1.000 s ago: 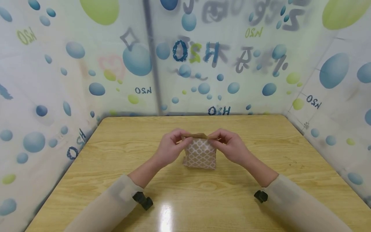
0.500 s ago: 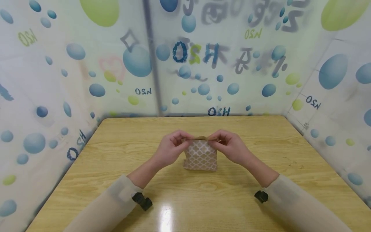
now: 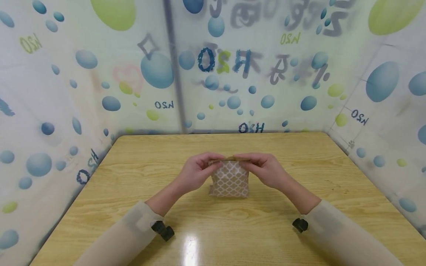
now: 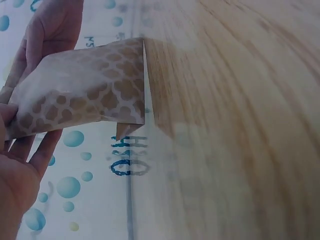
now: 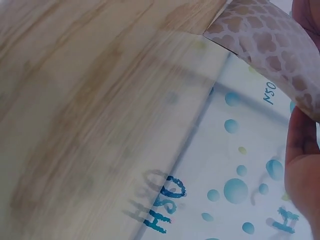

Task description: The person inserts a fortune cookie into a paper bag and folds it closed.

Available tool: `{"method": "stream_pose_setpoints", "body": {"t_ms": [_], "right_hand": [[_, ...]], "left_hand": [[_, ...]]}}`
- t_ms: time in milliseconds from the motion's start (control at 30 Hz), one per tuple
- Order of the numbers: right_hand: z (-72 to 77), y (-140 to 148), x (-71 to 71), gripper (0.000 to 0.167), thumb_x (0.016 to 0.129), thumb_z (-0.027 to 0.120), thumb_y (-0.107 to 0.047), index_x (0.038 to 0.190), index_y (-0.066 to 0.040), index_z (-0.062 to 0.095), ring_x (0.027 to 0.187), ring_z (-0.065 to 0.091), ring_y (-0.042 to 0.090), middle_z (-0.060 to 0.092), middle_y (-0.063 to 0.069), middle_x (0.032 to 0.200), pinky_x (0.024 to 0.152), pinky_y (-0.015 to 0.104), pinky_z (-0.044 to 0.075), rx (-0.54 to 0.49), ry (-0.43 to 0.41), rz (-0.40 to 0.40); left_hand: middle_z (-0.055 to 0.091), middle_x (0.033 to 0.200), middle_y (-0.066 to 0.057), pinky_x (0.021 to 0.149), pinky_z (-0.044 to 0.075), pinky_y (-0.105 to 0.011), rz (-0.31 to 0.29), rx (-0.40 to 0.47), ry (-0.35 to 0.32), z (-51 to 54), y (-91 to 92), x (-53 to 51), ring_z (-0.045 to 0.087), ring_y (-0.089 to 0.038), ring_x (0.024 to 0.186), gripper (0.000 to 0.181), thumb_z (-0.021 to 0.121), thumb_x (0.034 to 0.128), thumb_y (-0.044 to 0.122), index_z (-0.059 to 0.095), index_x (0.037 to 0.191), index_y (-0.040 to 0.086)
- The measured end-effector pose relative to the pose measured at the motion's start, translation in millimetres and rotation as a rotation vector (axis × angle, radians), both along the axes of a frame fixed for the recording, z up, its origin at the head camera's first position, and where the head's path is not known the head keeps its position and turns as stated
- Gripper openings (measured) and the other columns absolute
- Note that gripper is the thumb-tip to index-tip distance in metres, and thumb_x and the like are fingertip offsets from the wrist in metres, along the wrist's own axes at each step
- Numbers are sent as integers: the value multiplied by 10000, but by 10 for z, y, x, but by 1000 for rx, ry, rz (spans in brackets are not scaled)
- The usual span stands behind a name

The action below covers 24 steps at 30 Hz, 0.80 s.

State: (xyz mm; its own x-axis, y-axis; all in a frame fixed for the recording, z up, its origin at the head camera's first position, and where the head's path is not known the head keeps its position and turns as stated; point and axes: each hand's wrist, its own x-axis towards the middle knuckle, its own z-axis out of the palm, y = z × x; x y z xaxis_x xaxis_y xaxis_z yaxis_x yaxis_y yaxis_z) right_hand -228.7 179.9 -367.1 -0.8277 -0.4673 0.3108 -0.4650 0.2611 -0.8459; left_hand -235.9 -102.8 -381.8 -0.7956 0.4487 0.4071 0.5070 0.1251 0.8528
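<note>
A small brown paper bag [image 3: 230,181] with a white lattice pattern stands upright on the table between both hands. Its top edge is folded over, showing a strip of plain brown. My left hand [image 3: 196,173] pinches the top left corner, thumb on the near side and fingers behind. At the top right corner my right hand [image 3: 266,170] pinches the fold the same way. In the left wrist view the bag [image 4: 85,87] looks filled out, with a brown flap at its bottom corner. The right wrist view shows only part of the bag [image 5: 270,47]. Its contents are hidden.
The wooden table [image 3: 133,166] reaches back to a wall sheet [image 3: 206,103] printed with blue and green dots and lettering. Similar sheets stand at left and right. Black wrist mounts [image 3: 163,231] sit at both cuffs.
The brown top flap has folded down, leaving a thinner strip visible. The right fingers have straightened inward along the fold, nearer the left hand. The bag stays in about the same place.
</note>
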Motion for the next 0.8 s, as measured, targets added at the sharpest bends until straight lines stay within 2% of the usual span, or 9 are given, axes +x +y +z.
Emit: {"method": "stream_pose_setpoints", "body": {"t_ms": [200, 367, 433, 500, 567, 633, 700, 733, 800], "right_hand": [[-28, 34, -18, 304, 1089, 604, 28, 1334, -14, 780, 1179, 704, -33, 737, 208, 1405, 923, 241, 618, 4, 22, 13], [-56, 62, -24, 285, 1093, 578, 47, 1209, -12, 832, 1214, 685, -53, 744, 220, 1384, 924, 239, 615, 8, 43, 17], [-67, 69, -29, 292, 1097, 572, 42, 1195, -26, 838, 1234, 676, -58, 745, 212, 1389, 938, 231, 608, 10, 56, 16], [-76, 71, -32, 293, 1100, 571, 38, 1191, -33, 841, 1247, 670, -58, 746, 205, 1390, 947, 227, 604, 10, 67, 15], [-75, 65, -30, 278, 1101, 583, 21, 1202, -37, 836, 1247, 679, -38, 746, 196, 1397, 947, 230, 605, 8, 61, 13], [-56, 51, -14, 268, 1111, 595, -35, 1284, -51, 799, 1239, 693, 20, 734, 175, 1426, 948, 233, 603, 2, 23, 3], [-27, 16, 0, 283, 1120, 618, -120, 1365, -70, 749, 1236, 708, 115, 731, 160, 1426, 949, 234, 597, 13, -8, -33], [-8, -10, 7, 301, 1119, 634, -163, 1394, -85, 730, 1209, 713, 147, 731, 144, 1425, 932, 238, 599, 22, -30, -58], [29, -70, 20, 323, 1107, 670, -226, 1406, -114, 719, 1026, 721, 188, 765, 120, 1321, 825, 240, 596, 54, -49, -105]], "left_hand": [[804, 1236, -169, 660, 480, -209, 25, 3, 9, -11, -5, -1, 585, -45, 744, 252, 654, 1069, 1, 794, 1276, 31], [776, 1313, -174, 825, 567, -231, -18, 14, -10, -7, -18, -1, 694, -83, 1005, 222, 613, 1063, -19, 792, 1192, 10], [770, 1321, -151, 848, 574, -241, -18, 6, -22, 0, -9, 0, 697, -98, 1021, 192, 621, 1076, 33, 775, 1191, 40], [770, 1297, -115, 811, 569, -243, -6, -11, -29, 2, 16, -5, 685, -102, 965, 166, 641, 1091, 96, 753, 1212, 77], [784, 1234, -79, 703, 535, -237, 26, -31, -26, -3, 52, -6, 632, -100, 809, 154, 669, 1100, 159, 743, 1228, 115], [794, 1141, -54, 599, 461, -236, 62, -46, -11, -13, 86, -6, 528, -106, 672, 155, 694, 1091, 166, 745, 1235, 139], [802, 1107, -64, 560, 432, -236, 78, -38, 9, -18, 113, 4, 489, -99, 622, 141, 700, 1082, 129, 750, 1214, 125], [808, 1104, -65, 551, 426, -234, 86, -36, 24, -17, 124, 12, 483, -91, 610, 138, 704, 1078, 115, 755, 1205, 122], [816, 1109, -83, 544, 429, -232, 93, -35, 63, -9, 140, 26, 488, -82, 597, 144, 710, 1069, 95, 761, 1203, 104]]}}
